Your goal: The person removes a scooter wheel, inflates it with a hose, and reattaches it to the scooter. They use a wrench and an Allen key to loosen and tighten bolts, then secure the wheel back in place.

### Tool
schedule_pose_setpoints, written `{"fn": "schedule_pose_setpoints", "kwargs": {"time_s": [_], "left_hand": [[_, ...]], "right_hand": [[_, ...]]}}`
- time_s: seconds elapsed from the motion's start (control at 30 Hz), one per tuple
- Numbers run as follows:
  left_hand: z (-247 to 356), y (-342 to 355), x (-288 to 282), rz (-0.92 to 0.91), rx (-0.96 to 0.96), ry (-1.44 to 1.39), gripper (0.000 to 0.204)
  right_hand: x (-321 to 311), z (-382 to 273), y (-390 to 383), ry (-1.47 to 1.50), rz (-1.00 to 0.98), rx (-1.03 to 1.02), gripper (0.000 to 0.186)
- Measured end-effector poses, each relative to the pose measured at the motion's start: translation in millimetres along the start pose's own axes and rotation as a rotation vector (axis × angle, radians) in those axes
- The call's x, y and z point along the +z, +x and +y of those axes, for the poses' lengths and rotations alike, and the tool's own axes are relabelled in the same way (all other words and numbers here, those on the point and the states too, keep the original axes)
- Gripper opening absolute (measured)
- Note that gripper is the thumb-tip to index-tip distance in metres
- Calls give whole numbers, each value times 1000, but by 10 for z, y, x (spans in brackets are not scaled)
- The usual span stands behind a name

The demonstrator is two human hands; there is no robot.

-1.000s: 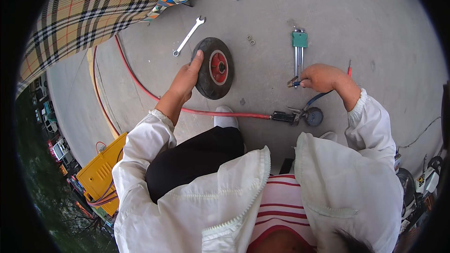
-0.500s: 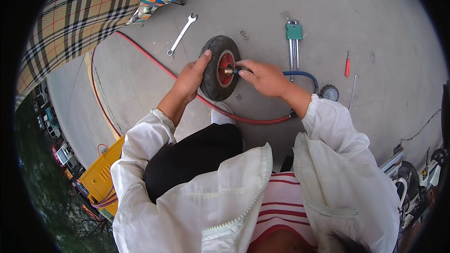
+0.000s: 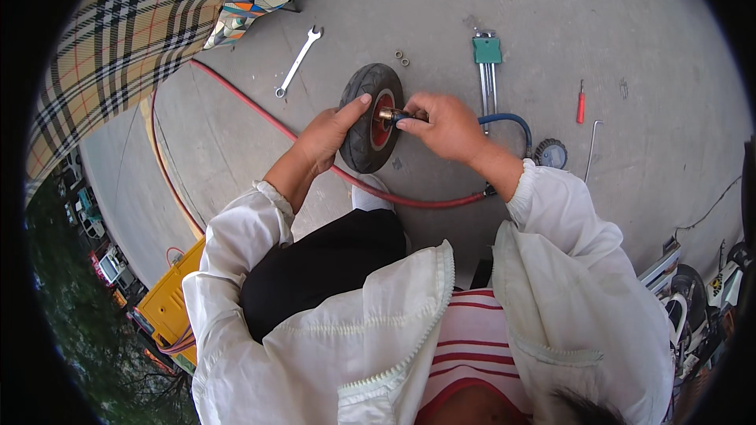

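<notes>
A small black rubber wheel (image 3: pixel 362 135) with a red hub stands upright above the floor, in front of my knees. My left hand (image 3: pixel 324 140) grips its tyre from the left, thumb on the tread. A brass-tipped air chuck (image 3: pixel 388 114) reaches into the red hub, where the tip's contact is hard to make out. My right hand (image 3: pixel 447 127) is closed round the chuck's dark body. From behind that hand a blue hose (image 3: pixel 516 119) curves to a round inflator gauge (image 3: pixel 550 153) on the floor.
A red air hose (image 3: pixel 264 116) crosses the floor beneath the wheel. Around lie a combination wrench (image 3: pixel 299 61), two nuts (image 3: pixel 402 57), a green-held hex key set (image 3: pixel 487 51), a red screwdriver (image 3: pixel 581 104) and a loose hex key (image 3: pixel 593 149). Plaid cloth (image 3: pixel 118 47) hangs upper left.
My right fingers have curled more tightly round the air chuck, and its brass tip has tilted. The wheel has turned slightly in my left hand. The floor tools shift slightly left in the view.
</notes>
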State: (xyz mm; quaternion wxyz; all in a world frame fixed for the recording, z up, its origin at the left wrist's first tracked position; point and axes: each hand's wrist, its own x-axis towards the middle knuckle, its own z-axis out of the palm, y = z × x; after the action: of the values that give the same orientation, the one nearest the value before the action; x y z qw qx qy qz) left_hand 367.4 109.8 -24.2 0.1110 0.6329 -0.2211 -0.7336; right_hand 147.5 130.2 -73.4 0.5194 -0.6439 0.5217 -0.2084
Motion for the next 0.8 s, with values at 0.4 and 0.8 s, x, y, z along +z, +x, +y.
{"fn": "schedule_pose_setpoints", "kwargs": {"time_s": [0.4, 0.8], "left_hand": [[-8, 19, 29, 6, 22, -18, 81], [-89, 12, -2, -17, 39, -30, 77]], "right_hand": [[99, -118, -110, -177, 88, -9, 22], [314, -35, -143, -53, 170, -25, 21]]}}
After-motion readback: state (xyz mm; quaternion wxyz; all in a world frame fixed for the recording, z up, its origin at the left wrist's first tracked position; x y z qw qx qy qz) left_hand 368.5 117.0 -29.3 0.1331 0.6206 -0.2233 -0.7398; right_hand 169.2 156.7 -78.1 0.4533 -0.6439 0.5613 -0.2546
